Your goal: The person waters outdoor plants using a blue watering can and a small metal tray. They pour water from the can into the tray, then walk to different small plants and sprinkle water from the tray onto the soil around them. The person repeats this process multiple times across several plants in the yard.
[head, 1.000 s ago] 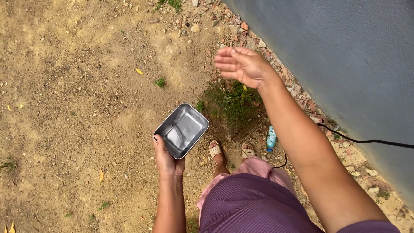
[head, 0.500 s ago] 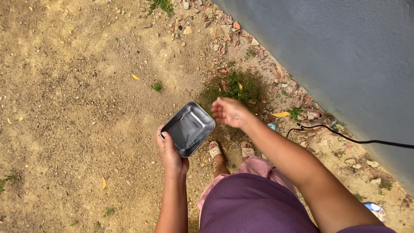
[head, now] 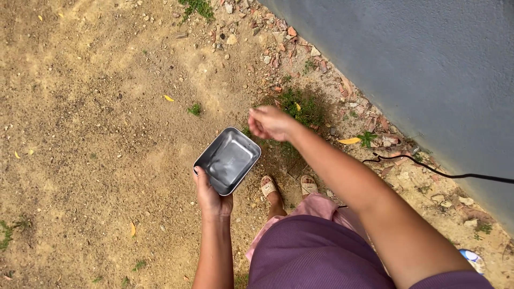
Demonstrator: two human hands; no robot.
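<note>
Steel tray (head: 227,159), long axis seemingly up-right.

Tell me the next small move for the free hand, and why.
Probably bring the right hand down to the metal tray. The left hand grips only one corner of the tilted, empty-looking tray, and the right hand hangs loosely curled just beyond its far edge.

Open air on all sides of the right hand's fingers (head: 257,120); nothing touching them. Just below and left of those fingers: metal tray (head: 227,159), gripped at its near corner by the left hand's fingers (head: 199,176). Beyond the fingertips: bare dirt ground (head: 96,118). Well to the right: grey wall (head: 428,69), rubble strip (head: 321,59), black cable (head: 428,168).
</note>
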